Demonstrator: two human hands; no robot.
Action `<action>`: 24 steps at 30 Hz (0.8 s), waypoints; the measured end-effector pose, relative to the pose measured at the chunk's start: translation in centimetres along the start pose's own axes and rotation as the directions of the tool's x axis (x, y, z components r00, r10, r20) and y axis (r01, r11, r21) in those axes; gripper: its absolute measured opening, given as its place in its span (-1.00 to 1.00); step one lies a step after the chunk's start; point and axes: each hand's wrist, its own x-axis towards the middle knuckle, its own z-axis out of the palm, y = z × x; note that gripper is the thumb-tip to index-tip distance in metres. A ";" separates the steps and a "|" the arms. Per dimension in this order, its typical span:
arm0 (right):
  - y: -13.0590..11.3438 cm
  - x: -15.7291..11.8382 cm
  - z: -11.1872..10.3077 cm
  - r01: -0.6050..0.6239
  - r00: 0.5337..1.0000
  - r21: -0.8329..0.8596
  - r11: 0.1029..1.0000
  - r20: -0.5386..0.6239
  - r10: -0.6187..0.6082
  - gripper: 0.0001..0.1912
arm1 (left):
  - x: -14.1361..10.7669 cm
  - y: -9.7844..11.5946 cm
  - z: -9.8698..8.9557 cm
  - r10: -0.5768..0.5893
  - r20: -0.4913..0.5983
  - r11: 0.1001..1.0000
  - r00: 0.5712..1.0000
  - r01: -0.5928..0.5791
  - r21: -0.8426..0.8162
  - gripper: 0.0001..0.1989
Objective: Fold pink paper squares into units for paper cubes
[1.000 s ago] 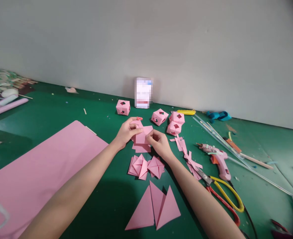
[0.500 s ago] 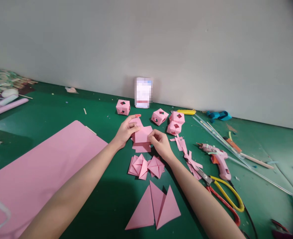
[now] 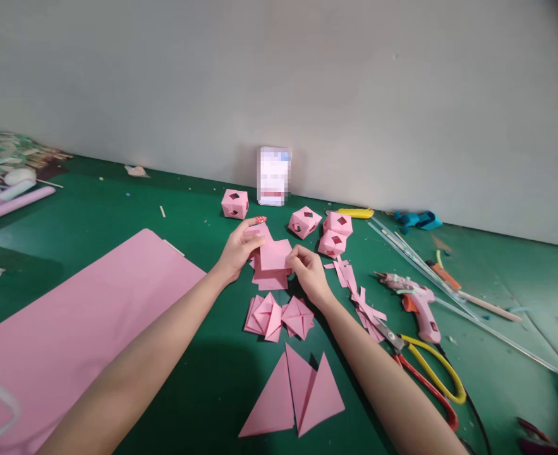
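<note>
A piece of pink paper [image 3: 275,254] is held up between my two hands over the green table. My left hand [image 3: 241,248] pinches its left side with thumb and fingers. At its right edge, the fingertips of my right hand [image 3: 307,268] are closed on the paper. Another pink sheet [image 3: 270,279] lies just beneath it. Closer to me are small folded pink squares [image 3: 265,316] in a pile, with more folded squares [image 3: 298,317] beside them. Pink paper triangles [image 3: 291,392], some creased upright, lie nearest me between my forearms.
Pink hollow paper shapes [image 3: 304,222] stand behind my hands, near a propped phone [image 3: 273,177]. On the right lie paper strips [image 3: 349,284], scissors [image 3: 421,363], a glue gun [image 3: 414,300] and a yellow cutter [image 3: 354,213]. A large pink sheet [image 3: 103,322] covers the left.
My right hand has shifted very slightly to the right along the paper's edge. My left hand keeps its hold, and the things on the table stay put.
</note>
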 end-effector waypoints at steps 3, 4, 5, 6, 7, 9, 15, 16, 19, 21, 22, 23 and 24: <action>-0.1 0.0 -0.1 -0.004 1.000 -0.003 1.000 -0.014 0.004 -0.81 | 0.1 0.0 0.0 0.004 -0.050 1.000 0.999 -0.005 -0.011 -0.40; -0.1 0.0 -0.1 -0.006 1.000 0.000 1.000 -0.018 0.006 -0.81 | 0.1 0.1 0.1 0.001 -0.073 1.000 0.997 -0.003 -0.027 -0.41; 0.0 0.0 -0.1 -0.008 1.000 0.003 1.000 -0.021 0.008 -0.81 | 0.1 0.2 0.2 -0.004 -0.094 0.999 0.996 0.000 -0.044 -0.43; 0.0 0.0 -0.2 -0.009 1.000 0.009 1.000 -0.024 0.009 -0.81 | 0.1 0.2 0.2 -0.010 -0.108 0.998 0.994 0.004 -0.058 -0.44; 0.0 0.0 -0.2 -0.008 1.000 0.015 1.000 -0.026 0.009 -0.80 | 0.1 0.3 0.3 -0.016 -0.116 0.997 0.993 0.007 -0.071 -0.45; 0.1 0.0 -0.3 -0.006 1.000 0.019 1.000 -0.027 0.007 -0.79 | 0.1 0.4 0.4 -0.014 -0.125 0.996 0.992 0.004 -0.086 -0.48; 0.4 0.4 -0.4 -0.027 0.998 0.102 0.994 -0.049 0.032 -0.68 | 0.3 0.1 0.3 0.009 -0.096 0.991 0.995 -0.021 -0.130 -0.59; 0.4 0.4 -0.4 -0.029 0.998 0.127 0.991 -0.053 0.036 -0.66 | 0.3 0.1 0.3 0.014 -0.060 0.990 0.998 -0.022 -0.142 -0.58; 0.5 0.6 -0.4 -0.038 0.996 0.156 0.987 -0.069 0.049 -0.61 | 0.3 0.0 0.1 0.034 0.055 0.985 0.998 -0.024 -0.173 -0.51; 0.5 0.6 -0.3 -0.039 0.995 0.146 0.988 -0.082 0.051 -0.59 | 0.2 0.0 0.0 0.035 0.089 0.982 0.995 -0.018 -0.185 -0.50; 0.6 0.6 -0.3 -0.038 0.995 0.136 0.990 -0.086 0.050 -0.58 | 0.2 0.0 -0.1 0.032 0.097 0.982 0.995 -0.013 -0.189 -0.50; 0.6 0.6 -0.2 -0.038 0.995 0.124 0.992 -0.088 0.049 -0.57 | 0.2 0.0 -0.2 0.028 0.110 0.981 0.994 -0.006 -0.192 -0.51; 0.6 0.6 -0.2 -0.037 0.995 0.112 0.993 -0.090 0.047 -0.56 | 0.2 0.0 -0.2 0.024 0.122 0.981 0.992 0.000 -0.193 -0.50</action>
